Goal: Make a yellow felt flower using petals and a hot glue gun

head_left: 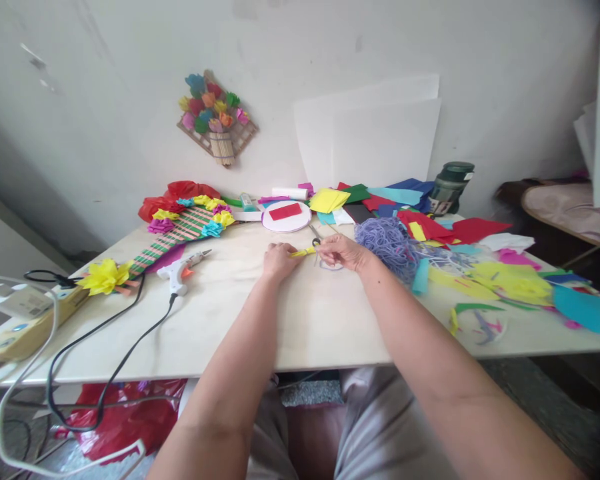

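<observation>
At the centre of a cluttered craft table [305, 333], a person is working a small yellow paper strip [303, 252] between both hands. The left hand [279, 259] is pinching one end of the strip with fingers closed together, while the right hand [341, 252] is gripping small scissors [315, 241], its fingers curled through the handles; whether the blades are parted is too small to tell. A glue gun [184, 270] is lying at nine o'clock of the hands, its black cord [115, 367] trailing off the table edge. Purple yarn [387, 241] is heaped at three o'clock, just beside the right wrist. Judging from this, the blades are sitting close to the left fingertips, risking a nick or a crooked cut, and the wrist may be snagging yarn.
</observation>
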Demonstrator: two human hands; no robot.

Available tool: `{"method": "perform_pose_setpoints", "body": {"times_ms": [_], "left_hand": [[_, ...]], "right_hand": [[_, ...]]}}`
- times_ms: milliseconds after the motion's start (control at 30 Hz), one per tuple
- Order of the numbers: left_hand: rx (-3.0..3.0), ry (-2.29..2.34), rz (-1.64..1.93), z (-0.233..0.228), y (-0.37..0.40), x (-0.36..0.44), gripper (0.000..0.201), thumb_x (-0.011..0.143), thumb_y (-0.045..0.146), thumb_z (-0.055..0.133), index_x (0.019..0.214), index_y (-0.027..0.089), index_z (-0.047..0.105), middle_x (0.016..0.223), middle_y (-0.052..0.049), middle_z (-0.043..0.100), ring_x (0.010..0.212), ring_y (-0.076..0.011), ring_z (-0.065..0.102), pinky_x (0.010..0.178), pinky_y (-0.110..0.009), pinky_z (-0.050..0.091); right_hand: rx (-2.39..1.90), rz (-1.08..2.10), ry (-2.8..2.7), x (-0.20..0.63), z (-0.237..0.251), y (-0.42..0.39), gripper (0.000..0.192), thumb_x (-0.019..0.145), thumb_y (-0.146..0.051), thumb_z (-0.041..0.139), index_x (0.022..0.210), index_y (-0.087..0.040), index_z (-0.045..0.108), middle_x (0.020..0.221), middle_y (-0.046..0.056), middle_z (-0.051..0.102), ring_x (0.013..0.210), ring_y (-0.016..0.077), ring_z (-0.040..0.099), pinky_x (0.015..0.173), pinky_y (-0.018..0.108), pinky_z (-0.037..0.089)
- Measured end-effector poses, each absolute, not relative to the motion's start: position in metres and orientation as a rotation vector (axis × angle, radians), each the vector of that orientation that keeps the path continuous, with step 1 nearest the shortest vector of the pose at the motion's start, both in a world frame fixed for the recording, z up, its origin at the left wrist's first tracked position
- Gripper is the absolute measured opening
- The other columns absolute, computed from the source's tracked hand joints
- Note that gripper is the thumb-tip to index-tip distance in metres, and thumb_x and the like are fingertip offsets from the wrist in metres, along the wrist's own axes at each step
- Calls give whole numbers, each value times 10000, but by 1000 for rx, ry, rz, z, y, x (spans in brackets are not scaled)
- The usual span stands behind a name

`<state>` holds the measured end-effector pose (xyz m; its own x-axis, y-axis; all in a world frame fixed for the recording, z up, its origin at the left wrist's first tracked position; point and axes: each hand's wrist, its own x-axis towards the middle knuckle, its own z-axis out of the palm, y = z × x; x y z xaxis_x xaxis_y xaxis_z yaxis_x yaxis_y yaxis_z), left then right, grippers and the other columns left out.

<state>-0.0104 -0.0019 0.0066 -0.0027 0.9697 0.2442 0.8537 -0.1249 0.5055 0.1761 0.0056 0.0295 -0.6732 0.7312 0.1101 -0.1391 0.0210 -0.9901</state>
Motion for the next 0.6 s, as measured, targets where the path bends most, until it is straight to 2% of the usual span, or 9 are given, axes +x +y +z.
{"method": "perform_pose_setpoints", "body": {"times_ms": [167, 267, 367, 500, 600], "left_hand": [[1884, 1863, 936, 3, 4, -14, 257, 686, 363, 647, 882, 198, 661, 875, -76, 666, 820, -210, 577, 740, -295, 407], [1713, 1786, 1135, 1, 7, -18, 240, 656, 343, 670, 840, 192, 644, 812, -53, 667, 754, -188, 580, 682, -275, 403], [1606, 1747, 1227, -1, 8, -21, 241, 614, 349, 694, 783, 186, 637, 759, -38, 657, 713, -174, 572, 650, -265, 398], [1546, 1778, 1264, 0, 8, -26, 236, 595, 355, 694, 755, 189, 642, 709, -27, 637, 679, -168, 555, 616, -265, 383], [1448, 1795, 1354, 1, 7, -30, 248, 571, 344, 710, 747, 182, 646, 678, -22, 621, 661, -164, 543, 607, -267, 377]], "right_hand": [[-543, 1820, -1713, 175, 29, 3, 344, 593, -245, 708, 422, -162, 421, 347, -61, 412, 336, 53, 384, 364, 191, 266], [-554, 1794, -1727, 176, 30, 4, 258, 631, -297, 685, 516, -148, 508, 413, -35, 507, 363, 60, 428, 372, 191, 312], [-721, 1651, -1787, 176, 28, 8, 248, 686, -360, 656, 706, -116, 615, 560, 21, 630, 441, 79, 521, 406, 190, 386], [-1138, 1523, -1968, 171, 30, 5, 291, 632, -367, 721, 652, -102, 603, 541, 47, 642, 435, 93, 558, 398, 182, 425], [-909, 1979, -2167, 168, 38, -5, 410, 651, -459, 688, 809, -84, 641, 660, 100, 698, 490, 147, 626, 397, 213, 462]]}}
